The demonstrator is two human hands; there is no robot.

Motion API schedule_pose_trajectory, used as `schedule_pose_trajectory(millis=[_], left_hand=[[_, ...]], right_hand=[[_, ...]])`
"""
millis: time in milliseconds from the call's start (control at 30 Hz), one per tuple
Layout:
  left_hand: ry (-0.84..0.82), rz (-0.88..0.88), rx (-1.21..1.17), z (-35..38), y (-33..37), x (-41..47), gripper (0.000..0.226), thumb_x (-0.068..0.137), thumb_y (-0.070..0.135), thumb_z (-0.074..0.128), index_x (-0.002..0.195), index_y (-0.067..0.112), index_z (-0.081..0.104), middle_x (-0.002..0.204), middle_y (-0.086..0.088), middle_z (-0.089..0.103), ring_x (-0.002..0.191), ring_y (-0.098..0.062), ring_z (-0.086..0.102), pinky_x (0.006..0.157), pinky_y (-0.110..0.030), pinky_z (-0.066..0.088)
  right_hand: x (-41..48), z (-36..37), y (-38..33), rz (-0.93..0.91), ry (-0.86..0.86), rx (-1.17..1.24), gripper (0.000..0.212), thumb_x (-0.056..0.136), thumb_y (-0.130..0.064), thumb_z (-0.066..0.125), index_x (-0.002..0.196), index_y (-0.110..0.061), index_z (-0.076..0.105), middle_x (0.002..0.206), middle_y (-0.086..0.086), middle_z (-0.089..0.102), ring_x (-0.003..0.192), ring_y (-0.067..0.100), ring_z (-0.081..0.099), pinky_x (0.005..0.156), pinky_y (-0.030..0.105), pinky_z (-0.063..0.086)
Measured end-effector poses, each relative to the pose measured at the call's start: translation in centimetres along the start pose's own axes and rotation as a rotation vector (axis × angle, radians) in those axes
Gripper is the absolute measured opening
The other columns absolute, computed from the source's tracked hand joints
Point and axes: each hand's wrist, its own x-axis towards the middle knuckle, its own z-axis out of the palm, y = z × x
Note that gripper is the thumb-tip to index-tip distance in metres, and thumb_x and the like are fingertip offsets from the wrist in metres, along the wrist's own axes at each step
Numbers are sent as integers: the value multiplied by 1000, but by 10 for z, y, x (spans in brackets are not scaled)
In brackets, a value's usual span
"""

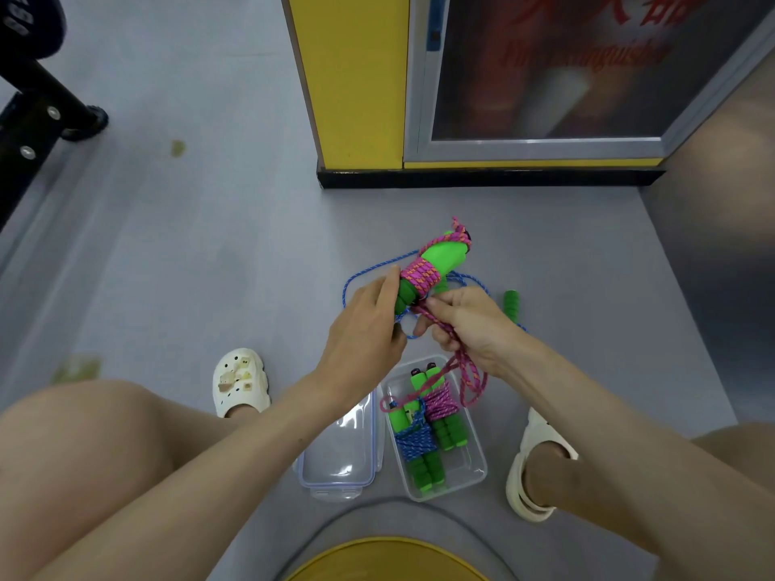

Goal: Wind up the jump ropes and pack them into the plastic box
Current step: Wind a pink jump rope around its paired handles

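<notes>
your left hand (369,325) curls round the lower end of the paired green handles (442,257) and holds them up above the floor, their tops tilted away from you to the right. the pink rope (419,273) is coiled in a tight band round the middle of the handles. your right hand (465,322) sits just beside the left, thumb and fingers pinching the loose cord close under the coil. the rest of that cord hangs from your hand in slack loops over the far end of the plastic box (463,465). the box stands open on the grey floor between your feet. two wound ropes lie in it side by side, a blue bundle (413,442) on the left and a pink bundle (440,402) on the right. the clear lid (339,450) lies just left of the box. a loose blue rope (356,278) sprawls on the floor beneath your hands, with a spare green handle (511,306) lying to the right.
</notes>
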Motion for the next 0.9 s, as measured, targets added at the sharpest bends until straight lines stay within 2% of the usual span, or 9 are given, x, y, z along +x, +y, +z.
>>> schedule_pose_trajectory(millis=[100,200,400,467,567,667,733,800,900], left_hand=[[-65,48,-42,4,2,-4,78,81,3,62,147,-2,21,143,-18,40,127,-31,42,97,-37,43],[-125,49,-70,9,1,-5,85,76,-1,61,147,-7,15,150,-25,28,136,-37,33,110,-44,32],[-229,43,-150,8,11,-8,96,84,13,59,147,2,-12,157,-16,-15,147,-28,-9,119,-42,3],[-258,24,-221,10,10,-8,99,80,22,61,150,5,-7,158,-14,-9,146,-27,-3,119,-43,8],[-186,-75,-466,7,10,-2,84,79,30,66,147,11,20,147,-8,22,136,-21,22,114,-36,24],[-95,-324,-747,-10,10,11,55,84,23,71,128,20,38,120,1,40,111,-11,44,88,-18,43],[-175,-526,-929,-19,3,19,60,80,34,74,128,20,40,117,1,48,99,-8,53,75,-18,46],[-336,-654,-1078,-24,-5,21,67,70,45,79,124,19,48,115,-2,60,97,-13,63,78,-28,52],[-541,-660,-1234,-27,-7,16,65,67,41,76,123,17,54,111,-9,69,98,-27,69,77,-36,54]], right_hand=[[3,0,5,26,6,4,21,100,-4,39,97,4,59,73,13,64,39,5,41,36,15,29],[3,-3,5,16,1,62,18,98,-6,45,92,1,61,76,12,65,41,5,41,37,15,29],[5,-5,1,-5,107,50,42,83,-48,62,71,-8,58,64,10,56,43,9,32,41,21,22],[7,-6,4,6,149,75,42,84,-47,61,68,-9,53,58,7,52,40,9,27,42,21,19],[8,-8,7,6,139,61,40,86,-42,62,65,-9,52,54,4,48,38,7,25,42,21,18],[7,-10,5,-8,52,-15,39,88,-38,60,65,-8,52,54,3,47,39,7,24,40,19,17],[6,-10,3,-14,-28,9,37,92,-35,55,67,-7,52,55,4,50,39,6,23,41,19,16],[5,-11,1,-10,-86,56,38,93,-36,51,68,-8,52,55,4,52,39,6,24,42,19,16],[4,-11,1,1,-127,41,40,91,-39,50,69,-6,54,53,3,54,38,6,26,41,18,19]])
